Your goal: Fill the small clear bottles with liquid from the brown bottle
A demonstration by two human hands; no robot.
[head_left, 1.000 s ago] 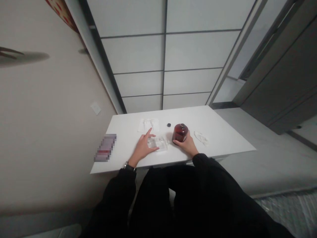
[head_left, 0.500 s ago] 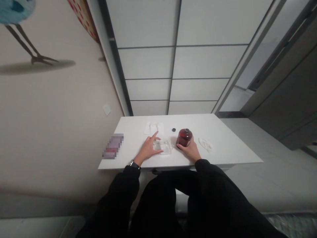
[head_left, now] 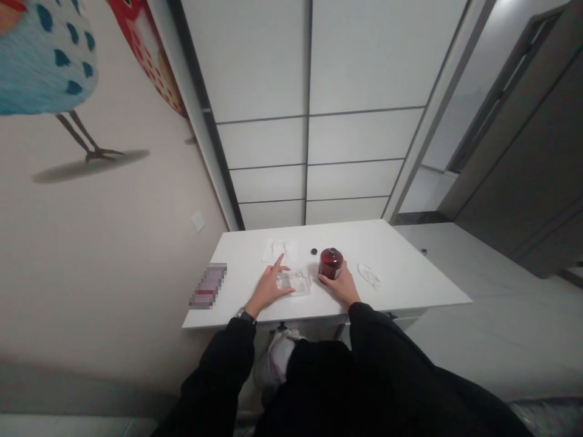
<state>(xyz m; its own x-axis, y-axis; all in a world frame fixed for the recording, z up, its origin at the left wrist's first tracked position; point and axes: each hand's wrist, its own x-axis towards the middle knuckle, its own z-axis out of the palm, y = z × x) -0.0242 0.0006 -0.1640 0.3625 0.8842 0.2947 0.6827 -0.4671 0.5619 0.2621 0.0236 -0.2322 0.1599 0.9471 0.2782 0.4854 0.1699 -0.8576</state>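
My right hand (head_left: pixel 340 287) is wrapped round the lower part of a dark red-brown bottle (head_left: pixel 330 263), which stands upright on the white table. My left hand (head_left: pixel 269 287) rests at the left end of a clear plastic tray (head_left: pixel 300 284), thumb and fingers spread on either side of it. Whether the fingers press on the tray is too small to tell. Behind the tray lies a flat white, partly clear sheet (head_left: pixel 279 249). A small black cap (head_left: pixel 314 251) sits behind and left of the bottle.
A crumpled white, see-through item (head_left: pixel 368 275) lies right of the bottle. A blurred-out purplish object (head_left: pixel 208 286) is at the left edge of the white table (head_left: pixel 401 267). Beyond the table stand white panelled doors (head_left: pixel 346 139); a wall is on the left.
The camera view has tilted and shifted, so the table sits lower in the picture. The bottle stands more upright, still in my right hand. My left hand remains by the tray.
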